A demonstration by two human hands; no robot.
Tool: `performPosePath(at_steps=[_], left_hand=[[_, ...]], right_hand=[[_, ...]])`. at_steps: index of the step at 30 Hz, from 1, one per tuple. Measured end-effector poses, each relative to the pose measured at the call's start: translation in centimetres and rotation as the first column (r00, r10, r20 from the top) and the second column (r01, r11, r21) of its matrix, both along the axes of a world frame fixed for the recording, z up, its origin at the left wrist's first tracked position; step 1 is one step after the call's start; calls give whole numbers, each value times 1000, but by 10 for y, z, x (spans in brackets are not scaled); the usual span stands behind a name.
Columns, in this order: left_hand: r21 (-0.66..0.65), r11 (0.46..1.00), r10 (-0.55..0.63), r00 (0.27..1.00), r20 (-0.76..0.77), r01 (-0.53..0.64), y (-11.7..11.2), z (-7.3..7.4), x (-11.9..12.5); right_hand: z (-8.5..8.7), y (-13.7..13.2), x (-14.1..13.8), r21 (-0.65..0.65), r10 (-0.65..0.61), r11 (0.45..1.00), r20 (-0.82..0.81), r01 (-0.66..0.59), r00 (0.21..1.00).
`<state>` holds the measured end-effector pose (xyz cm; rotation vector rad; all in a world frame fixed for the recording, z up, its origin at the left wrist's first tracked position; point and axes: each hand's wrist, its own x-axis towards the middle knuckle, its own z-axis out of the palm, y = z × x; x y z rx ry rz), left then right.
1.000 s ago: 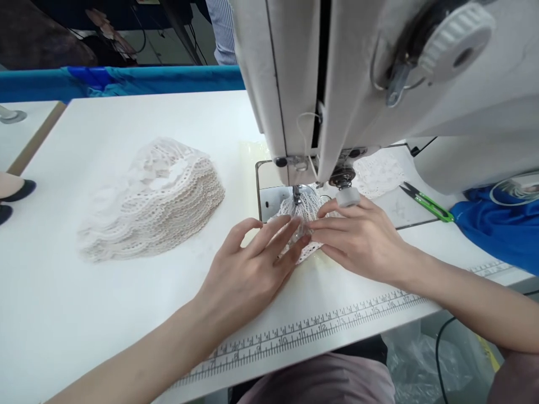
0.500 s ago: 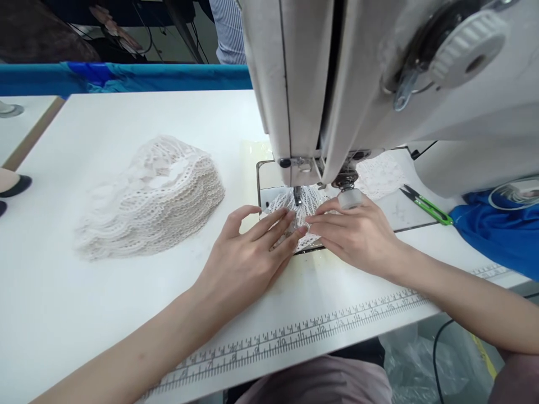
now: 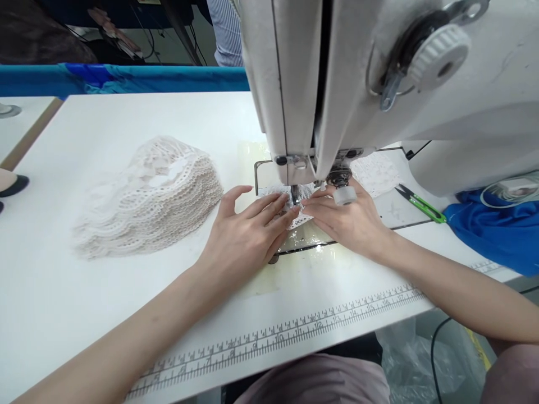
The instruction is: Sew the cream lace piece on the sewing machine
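Note:
A piece of white lace lies gathered under the presser foot of a sewing machine. My left hand rests on the lace from the left, fingers stretched out flat and thumb held apart. From the right, my right hand pinches the lace close to the foot, its fingers pressed together. Part of the lace is hidden beneath both hands. To the left, a heap of white lace pieces lies stacked on the white table.
Green-handled thread snips lie right of the machine bed, beside blue cloth. More white lace lies behind my right hand. A printed ruler runs along the table's front edge. Another person's striped sleeve shows beyond the blue-covered edge.
Both hands have moved slightly away from me, with the lace pushed further under the presser foot. More of the machine bed's front edge now shows. The view has shifted slightly.

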<state>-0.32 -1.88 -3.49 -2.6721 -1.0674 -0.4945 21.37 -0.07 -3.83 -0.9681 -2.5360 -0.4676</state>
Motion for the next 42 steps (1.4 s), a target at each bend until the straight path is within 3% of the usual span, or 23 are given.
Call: performPosePath(at_steps=[4,7,12,15,17,19,23,26,32,42], left_hand=[[-58,998,21,998,60,-17,0,-3,1],[-210,977,79,983,167,-43,4,-3,2],[-531,847,219,926,306,-25,18,6,3],[-587,810,229,915,333,11,23,13,2],[-566,824,207,924,322,13,23,13,2],[-483,875,149,948,282,6,19,10,2],[-85,996,11,990,139,1,2,2,2],[147,989,-29,1000,0,28,-12,0,3],[156,987,-24,994,-111,41,-21,3,4],[136,990,-16,998,-61,24,-14,4,3]], right_hand=[[-1,0,-1,23,40,999,-58,-39,997],[-2,1,-2,-48,44,997,-155,-52,987],[-3,4,-3,-258,-105,966,-296,26,949],[0,4,-4,-346,-140,938,-305,27,942],[1,3,-4,-371,-139,928,-314,13,939],[2,1,-3,-379,-114,925,-322,-17,940],[0,-4,0,-277,24,955,-288,-107,957],[-1,-8,2,-125,117,981,-213,-146,970],[-1,-8,3,-19,153,987,-175,-159,973],[-2,-5,0,28,137,991,-170,-134,976]])
